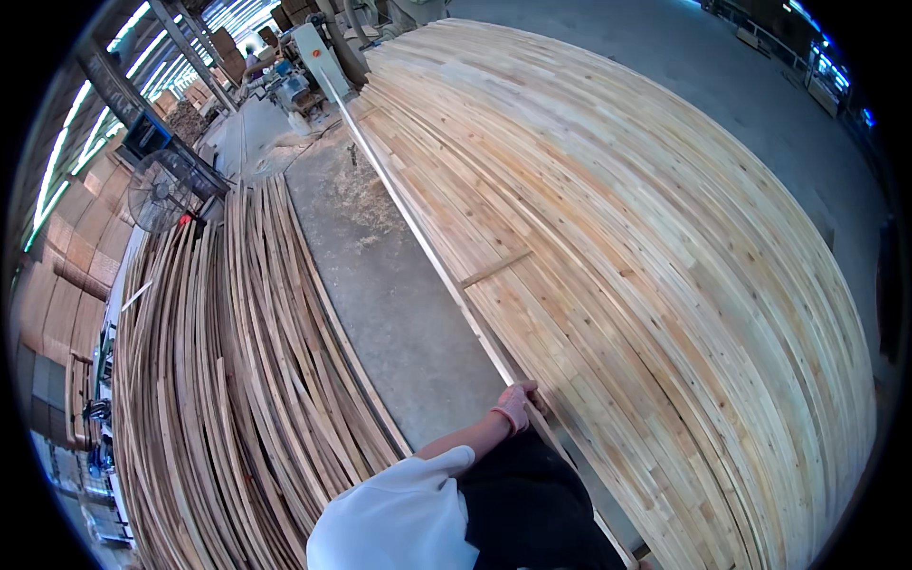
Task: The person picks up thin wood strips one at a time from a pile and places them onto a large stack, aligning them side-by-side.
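Long pale strip (446, 274) runs along the wide wood layer's (684, 285) left edge, reaching toward the machine (313, 57). Gloved left hand (518, 407) closed over it; right hand (647, 563) barely shows at lower edge, grip cannot be told. Leftward, open floor aisle (389, 304), bounded by stacked battens (266, 361).

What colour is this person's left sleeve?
The left sleeve is white, seen in the head view.

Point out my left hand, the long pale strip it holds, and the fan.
Left hand (514, 407): head view, back of the hand.
Long pale strip (418, 226): head view, stretch ahead of the hand.
Fan (161, 195): head view, middle of its round guard.
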Demonstrator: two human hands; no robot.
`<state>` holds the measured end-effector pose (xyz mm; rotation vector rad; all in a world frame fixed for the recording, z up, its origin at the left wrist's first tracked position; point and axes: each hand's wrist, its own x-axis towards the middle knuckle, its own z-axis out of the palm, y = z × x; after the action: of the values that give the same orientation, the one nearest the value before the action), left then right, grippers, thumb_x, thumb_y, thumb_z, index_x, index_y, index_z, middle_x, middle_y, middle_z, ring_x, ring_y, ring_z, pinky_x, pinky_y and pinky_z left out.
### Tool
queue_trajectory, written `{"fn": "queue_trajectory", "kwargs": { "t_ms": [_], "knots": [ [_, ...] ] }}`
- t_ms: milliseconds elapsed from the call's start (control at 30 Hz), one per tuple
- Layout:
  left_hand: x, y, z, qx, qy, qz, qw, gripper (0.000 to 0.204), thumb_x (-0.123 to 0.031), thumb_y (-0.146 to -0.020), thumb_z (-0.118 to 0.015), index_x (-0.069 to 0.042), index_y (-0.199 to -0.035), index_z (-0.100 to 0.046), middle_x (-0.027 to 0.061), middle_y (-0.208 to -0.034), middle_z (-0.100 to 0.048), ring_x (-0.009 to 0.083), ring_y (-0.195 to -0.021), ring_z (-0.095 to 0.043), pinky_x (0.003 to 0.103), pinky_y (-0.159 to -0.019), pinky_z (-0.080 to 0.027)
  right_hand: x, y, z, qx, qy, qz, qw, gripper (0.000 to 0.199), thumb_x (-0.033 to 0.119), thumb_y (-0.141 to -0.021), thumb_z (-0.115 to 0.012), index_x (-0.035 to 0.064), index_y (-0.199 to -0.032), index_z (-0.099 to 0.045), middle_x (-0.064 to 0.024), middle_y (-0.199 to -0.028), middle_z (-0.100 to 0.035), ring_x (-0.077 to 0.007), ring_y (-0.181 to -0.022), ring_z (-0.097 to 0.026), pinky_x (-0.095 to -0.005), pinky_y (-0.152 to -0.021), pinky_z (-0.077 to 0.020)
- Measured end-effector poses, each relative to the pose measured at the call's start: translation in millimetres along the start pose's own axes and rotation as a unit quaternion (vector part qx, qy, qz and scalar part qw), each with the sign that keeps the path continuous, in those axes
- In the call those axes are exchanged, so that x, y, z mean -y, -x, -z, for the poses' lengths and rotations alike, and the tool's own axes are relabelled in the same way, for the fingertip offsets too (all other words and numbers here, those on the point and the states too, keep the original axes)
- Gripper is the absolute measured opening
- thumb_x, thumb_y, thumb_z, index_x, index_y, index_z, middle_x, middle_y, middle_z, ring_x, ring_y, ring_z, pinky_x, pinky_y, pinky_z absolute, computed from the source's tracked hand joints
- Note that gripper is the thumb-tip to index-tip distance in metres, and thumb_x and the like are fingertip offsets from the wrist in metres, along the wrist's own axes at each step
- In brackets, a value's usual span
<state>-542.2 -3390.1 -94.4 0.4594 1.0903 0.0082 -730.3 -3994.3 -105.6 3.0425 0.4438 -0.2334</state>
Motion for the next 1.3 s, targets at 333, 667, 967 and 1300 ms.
{"fn": "queue_trajectory", "kwargs": {
  "t_ms": [333, 667, 967, 1300],
  "knots": [
    [-59.8, -14.9, 16.7, 0.111, 0.13, 0.004, 0.985, 0.022, -0.023, -0.09, -0.048, -0.005, -0.096, -0.06, 0.0122, -0.084, -0.064, 0.0316, -0.077, -0.062, 0.049, -0.072, -0.053, 93.4, -59.0, 52.4, -0.018, -0.017, -0.126, 0.992, 0.042, 0.027, -0.065, -0.076, 0.0131, -0.099, -0.055, -0.0103, -0.075, -0.06, -0.0304, -0.076, -0.061, -0.0397, -0.068, -0.0468],
    [80.3, 49.2, 26.3, 0.327, 0.002, 0.257, 0.91, 0.036, -0.025, -0.081, -0.065, -0.006, -0.112, -0.059, 0.0101, -0.115, -0.063, 0.0269, -0.109, -0.055, 0.038, -0.102, -0.039, 247.0, -182.1, 121.4, -0.102, -0.2, -0.01, 0.974, 0.07, 0.03, -0.056, -0.081, 0.0098, -0.117, -0.053, -0.0122, -0.092, -0.062, -0.0335, -0.092, -0.059, -0.0451, -0.086, -0.0417],
    [-13.9, 91.8, 59.1, 0.161, -0.057, 0.04, 0.984, 0.029, -0.025, -0.085, -0.064, -0.004, -0.104, -0.057, 0.0113, -0.098, -0.064, 0.0281, -0.095, -0.062, 0.048, -0.092, -0.048, 139.4, -111.3, 160.0, 0.045, -0.369, -0.02, 0.928, 0.03, 0.03, -0.087, -0.065, 0.0056, -0.104, -0.067, -0.0066, -0.091, -0.069, -0.0165, -0.081, -0.064, -0.0292, -0.073, -0.0504],
    [-240.2, 86.8, 26.0, -0.063, 0.011, -0.274, 0.959, 0.024, -0.031, -0.086, -0.064, -0.007, -0.09, -0.064, 0.0056, -0.083, -0.064, 0.021, -0.071, -0.06, 0.041, -0.068, -0.054, 110.4, -21.4, 311.0, 0.255, -0.538, -0.272, 0.756, 0.023, 0.022, -0.093, -0.059, -0.0002, -0.101, -0.062, -0.0047, -0.075, -0.062, -0.0121, -0.061, -0.056, -0.028, -0.054, -0.0472]
  ]
}}
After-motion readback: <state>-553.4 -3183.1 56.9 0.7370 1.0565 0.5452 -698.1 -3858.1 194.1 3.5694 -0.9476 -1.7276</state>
